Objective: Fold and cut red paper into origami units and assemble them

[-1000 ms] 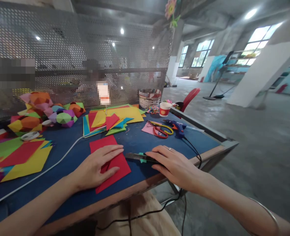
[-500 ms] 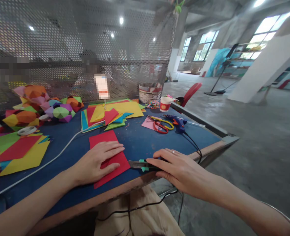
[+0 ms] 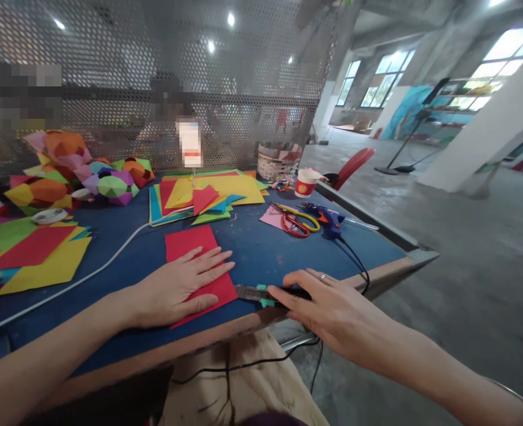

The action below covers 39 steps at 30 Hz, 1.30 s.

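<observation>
A rectangular sheet of red paper (image 3: 190,237) lies on the blue table top, close to its front edge. My left hand (image 3: 179,291) rests flat across it with the fingers spread, covering its middle. My right hand (image 3: 319,302) is wrapped round a utility knife (image 3: 273,296) with a dark body and teal parts. The knife lies low over the table, its metal tip at the paper's right edge. Whether the blade is under the paper or only touching the edge, I cannot tell.
Scissors (image 3: 306,223) with red and yellow handles lie on pink paper, beside a blue glue gun (image 3: 330,220). Behind are coloured sheets (image 3: 239,190), a paper cup (image 3: 306,183) and a basket (image 3: 279,161). Folded paper balls (image 3: 113,186) and a white cable (image 3: 117,260) are on the left.
The fingers of my left hand have spread a little wider on the red paper. The knife stays at the paper's right edge in my right hand. The whole view has shifted slightly.
</observation>
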Tool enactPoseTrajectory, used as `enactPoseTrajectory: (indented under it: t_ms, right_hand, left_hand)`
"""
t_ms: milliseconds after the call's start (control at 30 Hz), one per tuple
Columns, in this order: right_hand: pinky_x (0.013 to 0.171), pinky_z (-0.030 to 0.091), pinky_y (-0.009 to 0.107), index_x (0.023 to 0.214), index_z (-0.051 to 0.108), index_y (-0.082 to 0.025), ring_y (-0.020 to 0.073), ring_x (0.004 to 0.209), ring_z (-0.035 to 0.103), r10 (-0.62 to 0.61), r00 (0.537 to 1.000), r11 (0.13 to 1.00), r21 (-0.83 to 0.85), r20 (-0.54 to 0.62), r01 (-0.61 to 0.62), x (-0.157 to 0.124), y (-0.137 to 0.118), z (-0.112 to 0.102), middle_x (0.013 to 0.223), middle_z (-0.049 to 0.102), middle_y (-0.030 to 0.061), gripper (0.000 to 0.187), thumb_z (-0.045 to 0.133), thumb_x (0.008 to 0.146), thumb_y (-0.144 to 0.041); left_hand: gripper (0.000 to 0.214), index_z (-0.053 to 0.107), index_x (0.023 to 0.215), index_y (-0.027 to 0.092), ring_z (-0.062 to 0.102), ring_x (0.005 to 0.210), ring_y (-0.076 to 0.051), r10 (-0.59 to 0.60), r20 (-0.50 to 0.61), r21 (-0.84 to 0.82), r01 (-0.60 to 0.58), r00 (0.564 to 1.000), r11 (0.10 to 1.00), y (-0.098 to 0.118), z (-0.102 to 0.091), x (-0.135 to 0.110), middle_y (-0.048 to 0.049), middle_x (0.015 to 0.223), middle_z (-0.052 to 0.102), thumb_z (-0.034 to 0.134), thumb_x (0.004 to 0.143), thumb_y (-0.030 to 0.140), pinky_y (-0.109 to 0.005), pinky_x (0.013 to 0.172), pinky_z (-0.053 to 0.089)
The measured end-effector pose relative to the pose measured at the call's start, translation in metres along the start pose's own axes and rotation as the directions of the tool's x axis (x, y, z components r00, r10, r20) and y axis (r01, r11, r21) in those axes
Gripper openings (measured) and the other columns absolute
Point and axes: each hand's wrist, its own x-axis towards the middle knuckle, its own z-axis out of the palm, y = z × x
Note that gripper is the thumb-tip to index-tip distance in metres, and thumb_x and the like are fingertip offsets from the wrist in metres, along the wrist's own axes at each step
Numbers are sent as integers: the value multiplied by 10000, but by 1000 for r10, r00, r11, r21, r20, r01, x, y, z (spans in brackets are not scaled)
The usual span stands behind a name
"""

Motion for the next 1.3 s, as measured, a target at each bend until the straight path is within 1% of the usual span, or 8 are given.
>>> enactPoseTrajectory:
  t_ms: [367,500,600,767,933,1067,1200,1300]
  right_hand:
    - [786,611,380,1417,516,-94,255,998,619,-12,999,999,-46,32,13,-6,-7,1,1137,592,167,561,425,872,1]
    - [765,614,362,1423,521,-113,253,993,625,-16,1000,996,-83,24,18,-10,-9,-1,1105,605,150,559,412,882,-20]
    - [762,618,374,1435,509,-101,269,1009,628,-16,999,995,-94,35,20,-9,-9,-1,1098,605,154,545,425,900,-44]
    - [782,620,425,1430,511,-79,293,1013,636,-23,996,996,-86,91,31,-1,-10,-4,1139,617,170,512,442,923,-58]
    - [772,622,394,1391,556,-85,269,991,649,-19,1000,997,-71,23,21,2,-12,-4,1107,614,164,482,443,924,-60]
    - [787,624,390,1372,586,-113,258,984,652,7,1000,999,-52,12,-7,3,-13,-3,1118,618,160,466,438,931,-83]
    - [820,620,407,1371,587,-120,261,991,645,-11,1000,998,-61,2,11,5,-10,-1,1122,620,161,486,421,918,-66]
    - [827,618,383,1379,575,-126,254,1017,642,-19,1000,998,-63,5,19,7,-7,0,1148,615,156,500,413,911,-50]
  left_hand:
    - [609,284,1581,288,252,1532,-259,-15,-1,-19,15,1000,1000,0,3,-1,-38,1663,248,377,1034,538,-502,1260,157]
    - [593,294,1575,327,277,1524,-249,8,-52,-39,-10,999,999,-1,4,-1,-25,1656,273,405,1029,531,-485,1261,168]
    - [596,299,1572,337,290,1519,-246,20,-73,-48,-24,997,999,-2,5,0,-22,1650,291,426,1023,530,-471,1262,168]
    - [624,309,1574,289,262,1529,-263,-3,-41,-48,1,999,999,-1,6,0,-43,1657,267,407,1019,557,-502,1258,170]
    - [623,336,1562,312,312,1511,-272,9,-84,-56,-14,996,998,0,6,-1,-43,1648,303,438,1005,571,-500,1250,194]
    - [638,385,1544,305,393,1468,-281,-9,-117,-24,7,993,1000,1,4,-2,-44,1628,357,443,986,608,-468,1218,270]
    - [577,448,1510,318,448,1427,-276,-30,-111,8,31,993,999,0,4,-5,-22,1605,404,345,1017,601,-444,1162,329]
    - [540,406,1529,322,373,1480,-247,-37,-74,-13,36,997,999,0,5,-6,2,1619,376,254,1057,534,-441,1193,275]
